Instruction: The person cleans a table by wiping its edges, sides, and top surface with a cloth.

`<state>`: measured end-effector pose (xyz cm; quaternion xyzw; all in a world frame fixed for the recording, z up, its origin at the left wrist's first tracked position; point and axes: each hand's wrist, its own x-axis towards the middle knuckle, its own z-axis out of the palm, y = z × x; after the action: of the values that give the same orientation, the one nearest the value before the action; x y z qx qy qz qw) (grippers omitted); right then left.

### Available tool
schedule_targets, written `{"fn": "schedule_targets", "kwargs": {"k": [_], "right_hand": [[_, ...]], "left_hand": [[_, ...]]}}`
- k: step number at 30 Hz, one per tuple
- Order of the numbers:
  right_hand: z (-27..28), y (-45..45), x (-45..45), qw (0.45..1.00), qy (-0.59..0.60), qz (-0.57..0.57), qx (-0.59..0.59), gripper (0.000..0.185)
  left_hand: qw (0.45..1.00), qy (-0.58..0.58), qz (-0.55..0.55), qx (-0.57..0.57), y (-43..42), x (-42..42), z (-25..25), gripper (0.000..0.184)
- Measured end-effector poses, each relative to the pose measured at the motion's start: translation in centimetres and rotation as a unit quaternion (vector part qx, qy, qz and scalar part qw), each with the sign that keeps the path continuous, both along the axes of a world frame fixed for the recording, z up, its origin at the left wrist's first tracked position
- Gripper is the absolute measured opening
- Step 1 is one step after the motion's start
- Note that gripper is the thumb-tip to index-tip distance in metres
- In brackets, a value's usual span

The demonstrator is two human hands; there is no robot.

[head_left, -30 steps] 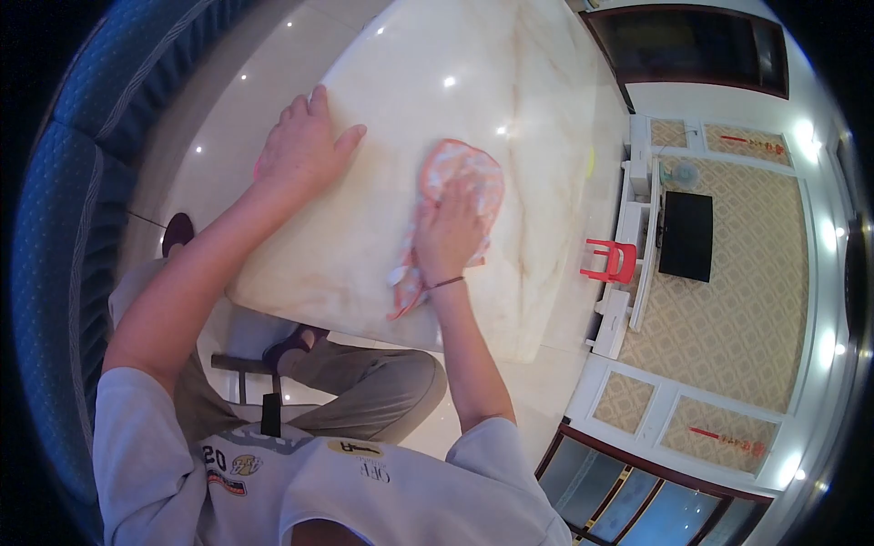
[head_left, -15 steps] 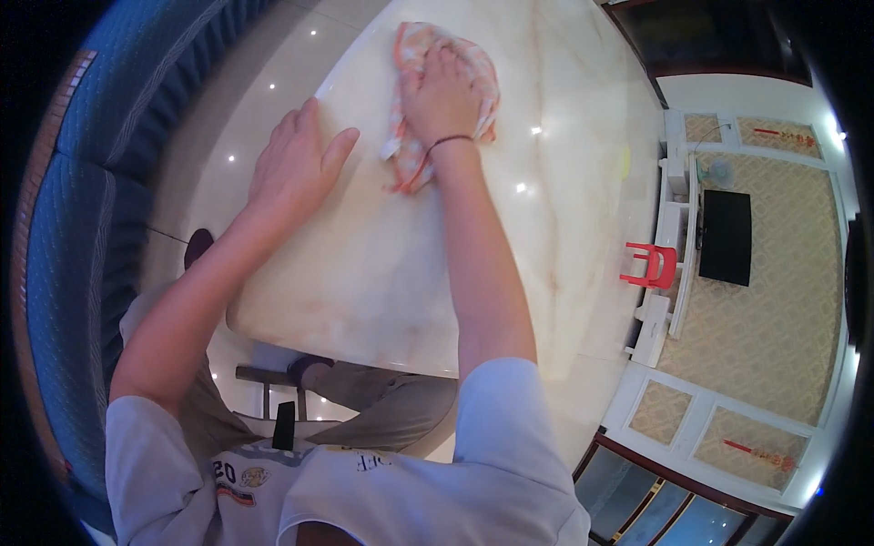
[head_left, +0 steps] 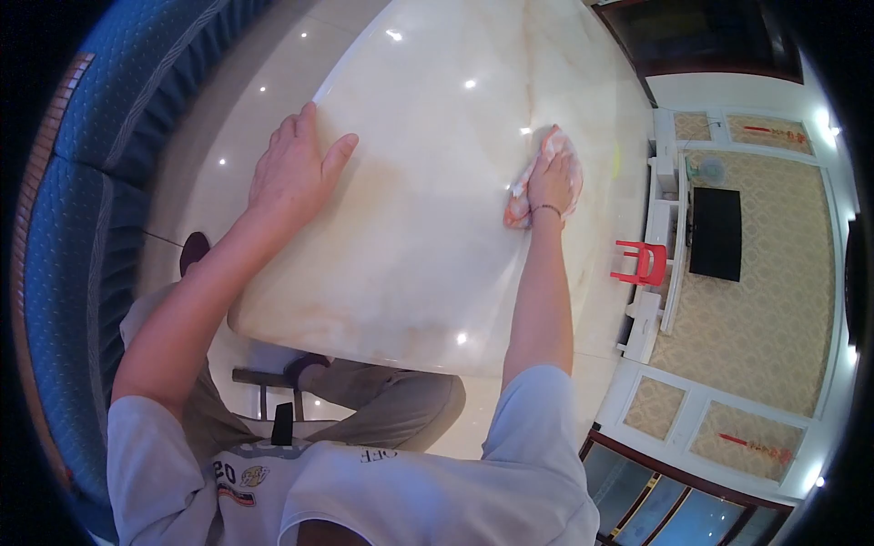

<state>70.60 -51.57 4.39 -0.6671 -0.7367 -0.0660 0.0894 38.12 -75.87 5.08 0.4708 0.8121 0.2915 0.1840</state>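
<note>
A pink-and-white cloth with an orange edge point(head_left: 519, 205) lies bunched on the pale marble tabletop point(head_left: 428, 237), toward its right side. My right hand point(head_left: 552, 185) presses down on this cloth, with a dark band round the wrist. At the table's left edge rests my left hand point(head_left: 293, 173), its thumb apart from the other fingers and nothing in it. Part of the cloth is hidden beneath my right hand.
A blue sofa point(head_left: 68, 255) runs along the left. Beyond the table on the right are a red plastic chair point(head_left: 649, 263), a white cabinet point(head_left: 645, 328) and a black television point(head_left: 716, 234). A dark stool point(head_left: 259, 377) shows below the table's near edge.
My right hand and the cloth went up the table, then swung right and back down to the right side. The cloth is more bunched. My left hand has stayed at the left edge.
</note>
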Motion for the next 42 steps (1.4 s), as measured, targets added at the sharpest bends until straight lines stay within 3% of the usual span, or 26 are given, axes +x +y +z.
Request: {"fn": "schedule_targets", "kwargs": {"k": [2, 6, 9, 16, 22, 26, 30, 35, 37, 42], "right_hand": [[-0.1, -2.2, 1.0, 0.998, -0.01, -0.058, -0.031, 0.06], [-0.9, -6.6, 1.9, 0.998, -0.055, -0.038, -0.006, 0.058], [-0.3, -11.5, -0.4, 0.992, -0.121, 0.023, 0.004, 0.056], [-0.4, -18.9, -11.5, 0.969, -0.051, 0.237, 0.043, 0.054], [-0.9, -14.1, -21.8, 0.91, 0.077, 0.406, 0.031, 0.052], [-0.5, -7.7, -26.3, 0.914, 0.075, 0.397, 0.023, 0.053], [0.0, -1.4, -25.0, 0.944, 0.022, 0.329, 0.032, 0.056], [0.0, 4.8, -17.0, 0.974, -0.007, 0.223, 0.043, 0.058], [0.2, 6.4, -12.8, 0.989, -0.024, 0.143, -0.03, 0.063], [-0.1, 9.3, -1.7, 0.997, -0.038, 0.06, -0.036, 0.063]], "left_hand": [[1.0, -0.007, -0.005, -0.001, 0.0, 0.1, 0.1, 0.074], [1.0, 0.002, 0.005, 0.002, 0.1, 0.3, 0.0, 0.073], [1.0, 0.007, 0.004, 0.008, 0.3, 0.3, -0.2, 0.072], [0.999, -0.003, 0.013, 0.034, 0.5, 0.1, -1.0, 0.071], [0.997, -0.03, 0.011, 0.067, 0.3, -0.2, -1.4, 0.071], [0.999, -0.012, 0.02, 0.044, 0.2, -0.2, -1.2, 0.07], [0.998, -0.012, 0.022, 0.049, 0.1, 0.0, -1.0, 0.069], [0.998, -0.031, 0.023, 0.049, 0.0, -0.6, -1.8, 0.066], [0.998, -0.02, 0.025, 0.061, -0.1, -1.0, -2.5, 0.065], [0.996, -0.042, 0.044, 0.062, -0.1, -1.0, -3.0, 0.062]]}}
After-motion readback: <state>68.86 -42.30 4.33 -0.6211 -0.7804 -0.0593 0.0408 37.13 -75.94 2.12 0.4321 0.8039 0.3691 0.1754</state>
